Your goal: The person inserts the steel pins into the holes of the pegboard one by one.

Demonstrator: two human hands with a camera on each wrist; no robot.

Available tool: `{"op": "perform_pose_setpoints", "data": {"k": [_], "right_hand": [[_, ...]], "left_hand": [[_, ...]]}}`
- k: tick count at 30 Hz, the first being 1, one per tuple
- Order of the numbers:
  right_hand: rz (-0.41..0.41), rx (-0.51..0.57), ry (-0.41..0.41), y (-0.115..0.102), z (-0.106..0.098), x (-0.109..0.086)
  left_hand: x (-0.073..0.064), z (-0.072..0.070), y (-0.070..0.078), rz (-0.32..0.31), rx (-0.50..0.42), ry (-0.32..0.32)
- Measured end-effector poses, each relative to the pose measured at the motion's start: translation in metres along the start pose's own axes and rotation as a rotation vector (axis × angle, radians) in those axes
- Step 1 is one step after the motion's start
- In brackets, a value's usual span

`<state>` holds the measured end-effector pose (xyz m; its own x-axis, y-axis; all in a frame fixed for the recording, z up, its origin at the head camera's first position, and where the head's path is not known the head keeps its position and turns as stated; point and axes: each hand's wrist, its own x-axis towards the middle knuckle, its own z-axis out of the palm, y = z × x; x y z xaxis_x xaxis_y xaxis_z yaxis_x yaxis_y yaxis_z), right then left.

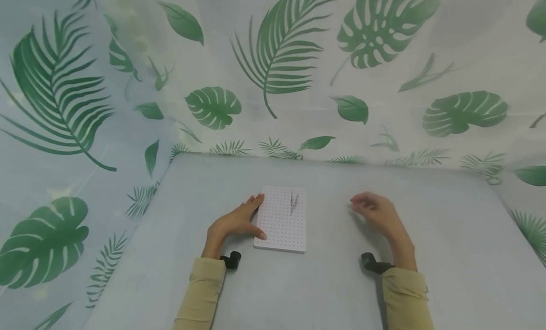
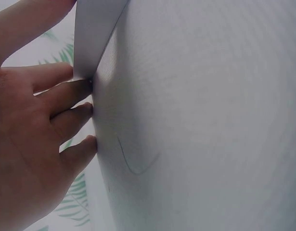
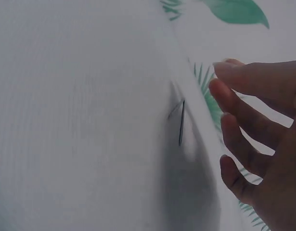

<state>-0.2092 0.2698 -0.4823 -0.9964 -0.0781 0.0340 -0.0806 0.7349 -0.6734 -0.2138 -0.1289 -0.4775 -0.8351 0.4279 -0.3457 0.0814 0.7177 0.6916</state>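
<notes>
A white board (image 1: 279, 225) with rows of small holes lies flat on the table. Several thin metal pins (image 1: 294, 203) lie on its upper right part. My left hand (image 1: 236, 221) rests against the board's left edge, thumb on the near part, fingers toward the far corner. In the left wrist view its extended fingers (image 2: 73, 96) touch beside the board's side (image 2: 97, 38). To the right of the board, my right hand (image 1: 377, 214) hovers with loosely bent fingers and nothing visible in them. Two thin metal pins (image 3: 181, 122) show near those fingers in the right wrist view.
The pale table (image 1: 324, 282) meets a leaf-printed curtain (image 1: 298, 126) at the back and sides. A thin dark curved line (image 2: 133, 172) shows on the table in the left wrist view. Black wrist devices (image 1: 373, 262) sit by both cuffs.
</notes>
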Motion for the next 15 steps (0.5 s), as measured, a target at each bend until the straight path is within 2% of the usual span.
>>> {"op": "perform_pose_setpoints", "data": {"k": [9,15], "right_hand": [[-0.005,0.048,-0.081,0.021,-0.002,-0.002],[-0.002,0.079,-0.181,0.038,-0.006,-0.007]], "left_hand": [[0.001,0.000,0.000,-0.011,0.013,-0.001],[0.003,0.002,0.000,-0.013,0.015,-0.002]]}}
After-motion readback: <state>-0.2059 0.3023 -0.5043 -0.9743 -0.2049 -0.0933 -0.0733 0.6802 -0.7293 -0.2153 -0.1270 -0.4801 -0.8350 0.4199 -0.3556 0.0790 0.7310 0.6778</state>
